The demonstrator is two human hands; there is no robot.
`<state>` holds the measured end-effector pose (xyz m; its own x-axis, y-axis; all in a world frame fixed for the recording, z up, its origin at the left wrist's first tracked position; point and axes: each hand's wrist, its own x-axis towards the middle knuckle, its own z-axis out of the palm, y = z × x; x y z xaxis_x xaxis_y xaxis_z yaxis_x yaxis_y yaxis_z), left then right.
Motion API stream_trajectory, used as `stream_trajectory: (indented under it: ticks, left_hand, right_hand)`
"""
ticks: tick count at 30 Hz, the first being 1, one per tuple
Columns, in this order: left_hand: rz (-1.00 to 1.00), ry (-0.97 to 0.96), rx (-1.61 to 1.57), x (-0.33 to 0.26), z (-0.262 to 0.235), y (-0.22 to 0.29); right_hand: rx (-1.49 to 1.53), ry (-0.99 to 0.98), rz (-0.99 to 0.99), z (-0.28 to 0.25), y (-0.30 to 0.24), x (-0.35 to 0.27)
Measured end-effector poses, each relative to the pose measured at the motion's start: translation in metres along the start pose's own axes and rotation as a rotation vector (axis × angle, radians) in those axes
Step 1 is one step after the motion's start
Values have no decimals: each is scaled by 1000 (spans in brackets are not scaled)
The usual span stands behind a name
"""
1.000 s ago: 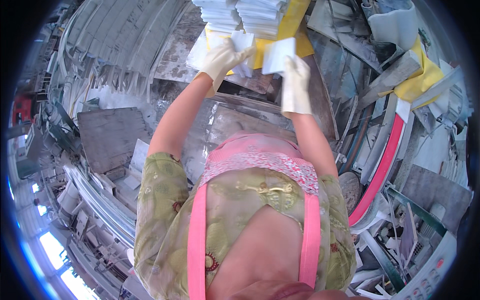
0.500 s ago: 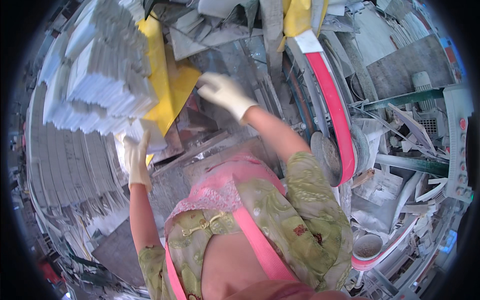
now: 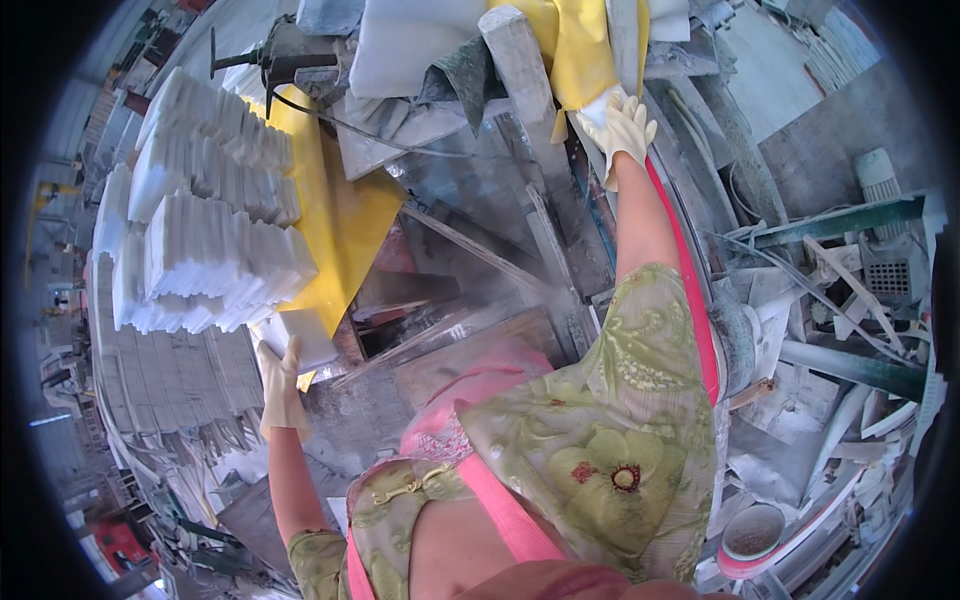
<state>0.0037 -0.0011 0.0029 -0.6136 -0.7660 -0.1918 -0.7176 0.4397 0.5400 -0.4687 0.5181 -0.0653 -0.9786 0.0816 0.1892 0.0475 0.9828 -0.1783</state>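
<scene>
Both of my hands wear cream gloves. My left hand (image 3: pixel 281 378) grips a white stone tile (image 3: pixel 304 337) at its near edge, thumb up against it, just below the stacked tiles. On the right, my arm reaches far forward. My right hand (image 3: pixel 622 132) rests with fingers spread on a white tile (image 3: pixel 597 108) at the far end of a red belt (image 3: pixel 684 270). My palm covers part of that tile. Stacks of white tiles (image 3: pixel 225 245) stand on edge at the left, beside a yellow sheet (image 3: pixel 335 225).
A grey stack of long strips (image 3: pixel 180 380) lies under the tiles. Wooden boards (image 3: pixel 480 250) cross the middle, and a dark clamp-like tool (image 3: pixel 290 65) sits at the far left. Beyond the belt are a green beam (image 3: pixel 840 222), scrap pieces and a round bowl (image 3: pixel 752 530).
My right hand has moved right and forward from beside the yellow sheet onto the tile at the belt. My left hand stays at its tile. The view has shifted slightly.
</scene>
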Motion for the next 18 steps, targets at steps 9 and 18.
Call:
stream_trajectory:
  ticks: [9,18]
  left_hand:
    - [75,82,19,19,6,-17]
    - [111,63,-181,-14,7,23]
  right_hand:
    - [-100,-7,-190,-13,56,-75]
    - [-143,-245,-532,-84,151,-184]
